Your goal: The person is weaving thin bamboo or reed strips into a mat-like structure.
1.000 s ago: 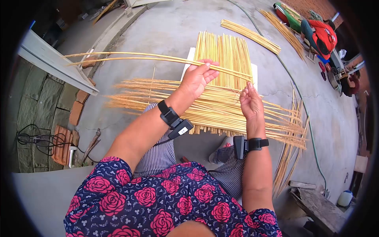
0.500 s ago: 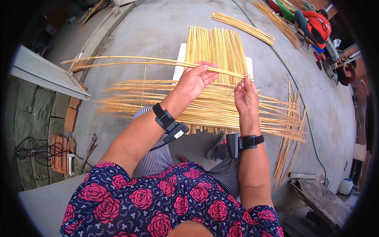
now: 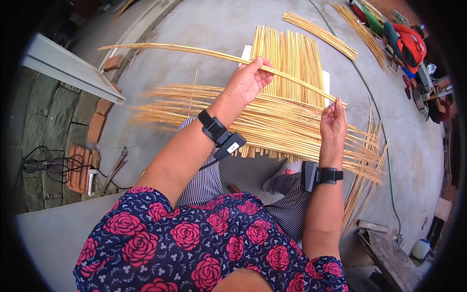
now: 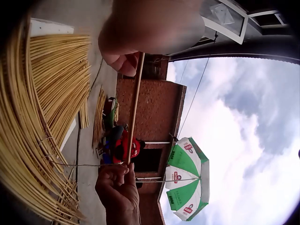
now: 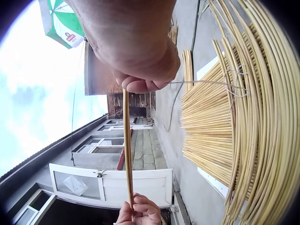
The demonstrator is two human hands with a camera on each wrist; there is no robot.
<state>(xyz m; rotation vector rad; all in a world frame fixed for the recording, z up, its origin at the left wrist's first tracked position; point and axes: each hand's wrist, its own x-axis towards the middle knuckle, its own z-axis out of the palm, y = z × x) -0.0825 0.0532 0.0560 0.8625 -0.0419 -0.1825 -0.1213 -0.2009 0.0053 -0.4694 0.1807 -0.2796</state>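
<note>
Long tan stalks [image 3: 296, 81] are held side by side above the mat, slanting down to the right in the head view. My left hand [image 3: 247, 83] pinches them partway along between thumb and fingers. At their right end my right hand [image 3: 333, 121] pinches the tips. A thin cord or wire runs from near the right hand to the bound stalks [image 5: 239, 89] in the right wrist view. Below both hands lies a layer of crossing stalks [image 3: 277, 121] with feathery ends, over a row of upright stalks [image 3: 287, 58].
A white board edge [image 3: 326, 82] shows beside the row. Loose stalk bundles [image 3: 319, 35] and a green hose [image 3: 362, 75] lie on the concrete. A person in red [image 3: 411, 46] sits at the upper right. Bricks [image 3: 96, 127] and a white door panel [image 3: 73, 68] stand left; weathered boards [image 3: 394, 260] lie lower right.
The held stalks now slant more and lie close together at their far left ends, which stood apart before. Both hands appear farther right, the right hand lower and farther from the left.
</note>
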